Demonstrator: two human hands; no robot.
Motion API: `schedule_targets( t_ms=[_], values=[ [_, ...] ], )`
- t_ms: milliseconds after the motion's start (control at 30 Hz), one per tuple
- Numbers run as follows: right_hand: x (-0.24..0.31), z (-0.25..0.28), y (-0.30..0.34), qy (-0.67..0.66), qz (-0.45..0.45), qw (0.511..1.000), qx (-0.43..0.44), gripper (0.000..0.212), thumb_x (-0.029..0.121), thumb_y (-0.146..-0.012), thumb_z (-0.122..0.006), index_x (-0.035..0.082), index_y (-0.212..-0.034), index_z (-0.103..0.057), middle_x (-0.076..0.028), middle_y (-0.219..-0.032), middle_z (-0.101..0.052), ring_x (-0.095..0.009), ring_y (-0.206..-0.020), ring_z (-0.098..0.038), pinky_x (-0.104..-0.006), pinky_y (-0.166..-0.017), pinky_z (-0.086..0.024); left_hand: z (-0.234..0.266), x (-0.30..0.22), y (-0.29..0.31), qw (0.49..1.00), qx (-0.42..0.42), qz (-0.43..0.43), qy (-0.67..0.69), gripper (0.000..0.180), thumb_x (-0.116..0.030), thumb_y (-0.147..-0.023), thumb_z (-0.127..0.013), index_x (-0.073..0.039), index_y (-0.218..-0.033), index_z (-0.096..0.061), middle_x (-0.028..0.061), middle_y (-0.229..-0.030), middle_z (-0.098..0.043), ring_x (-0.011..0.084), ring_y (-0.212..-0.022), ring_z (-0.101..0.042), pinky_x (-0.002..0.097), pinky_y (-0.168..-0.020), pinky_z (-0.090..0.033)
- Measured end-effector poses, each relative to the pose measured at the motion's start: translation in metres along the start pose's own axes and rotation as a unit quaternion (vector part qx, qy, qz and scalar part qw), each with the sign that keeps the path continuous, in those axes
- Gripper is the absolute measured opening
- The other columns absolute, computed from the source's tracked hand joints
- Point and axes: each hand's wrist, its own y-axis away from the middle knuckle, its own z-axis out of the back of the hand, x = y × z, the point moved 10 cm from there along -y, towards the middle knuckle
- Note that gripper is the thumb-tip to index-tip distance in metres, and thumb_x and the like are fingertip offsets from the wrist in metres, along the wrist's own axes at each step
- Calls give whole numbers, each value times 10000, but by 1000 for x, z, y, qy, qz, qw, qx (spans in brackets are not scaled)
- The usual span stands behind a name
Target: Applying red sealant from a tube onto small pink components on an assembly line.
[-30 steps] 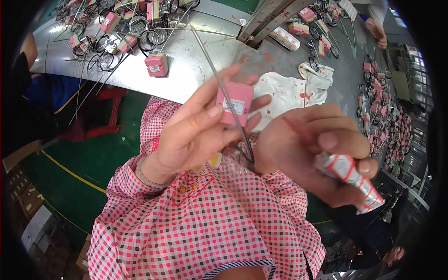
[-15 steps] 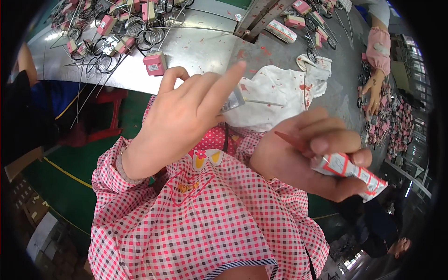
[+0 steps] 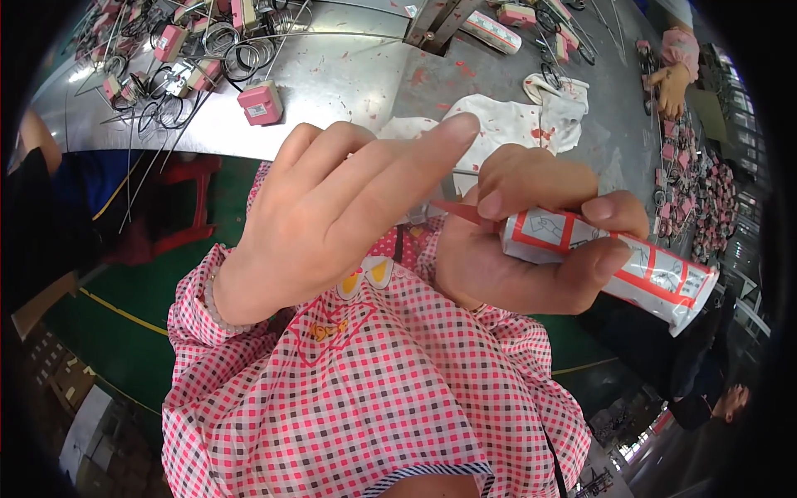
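My right hand (image 3: 481,261) is wrapped round a white squeeze tube (image 3: 647,270) with red-lined panels. Its pointed red nozzle (image 3: 458,212) aims left, its tip close to a small grey part (image 3: 419,212). My left hand (image 3: 303,220) is closed on that part, with the index finger stretched out above it; the fingers hide most of it, so its kind cannot be told. Just beyond my hands, a white cloth (image 3: 490,120) with red stains lies on the metal table (image 3: 332,83). A pink and grey control box (image 3: 261,104) sits near the table edge.
Pink boxes with coiled black and metal tubes (image 3: 249,54) crowd the far left. Another tube (image 3: 491,33) lies beside a metal post (image 3: 436,25). At right, a co-worker's hand (image 3: 671,87) is over more boxes. A red stool (image 3: 187,203) stands at left.
My right hand has moved left and slightly up with the tube, bringing the nozzle close to the grey part. The co-worker's hand has moved up, away from the boxes below it.
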Motion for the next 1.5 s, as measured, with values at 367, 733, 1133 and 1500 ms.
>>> schedule_targets(
  t_ms=[367, 733, 1133, 1500],
  values=[
    [-12, -8, -6, 165, -36, 984, 49, 319, 346, -885, -254, 46, -869, -362, -100, -424, -443, -122, -298, -315, -218, -327, -275, 4, -4, -4, 1000, -19, -16, -3, 802, 60, -502, -549, 45, -1256, -275, 99, -1012, -591, 244, -778, -453, 352, -716, -352],
    [-24, -6, -6, 148, -85, 985, 30, 283, 339, -861, -341, 58, -833, -366, -71, -448, -462, -99, -310, -323, -210, -326, -264, 7, -5, -8, 999, -37, -34, -17, 759, 60, -481, -550, 60, -1213, -352, 133, -990, -535, 271, -756, -454, 365, -675, -377],
    [-25, -5, -3, 153, -119, 981, -32, 251, 278, -793, -466, 45, -768, -374, -54, -454, -454, -87, -363, -362, -205, -378, -296, 8, -6, -8, 998, -28, -44, -31, 759, 56, -470, -553, 66, -1204, -362, 146, -982, -521, 277, -769, -474, 372, -676, -383],
    [-23, -4, -4, 160, -84, 983, -13, 268, 261, -791, -473, 29, -785, -338, -50, -443, -432, -79, -347, -341, -208, -360, -282, 4, -4, -8, 999, -22, -40, -8, 780, 54, -465, -553, 69, -1216, -344, 136, -917, -544, 268, -741, -484, 367, -672, -379]
  ],
)
